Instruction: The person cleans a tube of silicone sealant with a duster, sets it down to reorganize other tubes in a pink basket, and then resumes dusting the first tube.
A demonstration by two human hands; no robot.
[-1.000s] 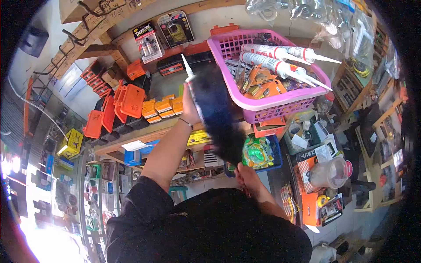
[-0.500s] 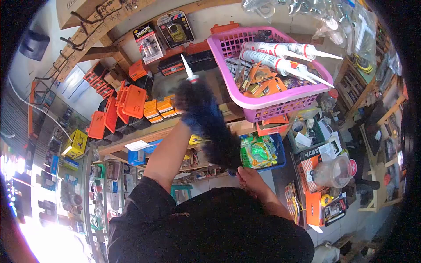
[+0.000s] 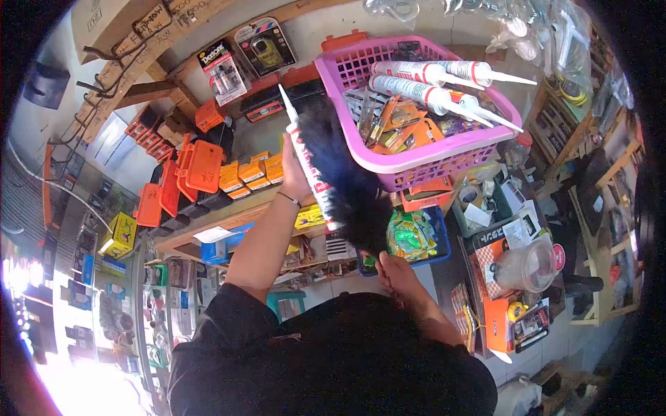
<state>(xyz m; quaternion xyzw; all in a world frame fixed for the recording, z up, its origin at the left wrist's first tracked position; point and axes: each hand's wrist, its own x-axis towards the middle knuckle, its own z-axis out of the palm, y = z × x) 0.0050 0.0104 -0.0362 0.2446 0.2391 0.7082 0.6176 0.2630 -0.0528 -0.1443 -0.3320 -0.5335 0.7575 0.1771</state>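
Note:
My left hand (image 3: 295,172) is closed around a white sealant tube (image 3: 309,165) with red lettering, its pointed nozzle tilted up and away. A dark, fluffy duster (image 3: 355,188) lies against the tube's right side, hiding part of it. My right hand (image 3: 401,276) grips the duster by its handle end. Just right of the duster stands a pink plastic basket (image 3: 409,163). Several more sealant tubes (image 3: 409,93) rest on top of the orange-carded packs in it.
Orange-lidded cases (image 3: 202,166) and small yellow-orange boxes (image 3: 252,170) line the shelf on the left. Under the basket sits a blue bin (image 3: 442,236) with green packets. A clear plastic jar (image 3: 528,267) stands at the right; plastic bags (image 3: 576,52) hang above.
The duster has moved off the front of my left hand to the right, so the sealant tube's printed side now shows. My view has shifted slightly.

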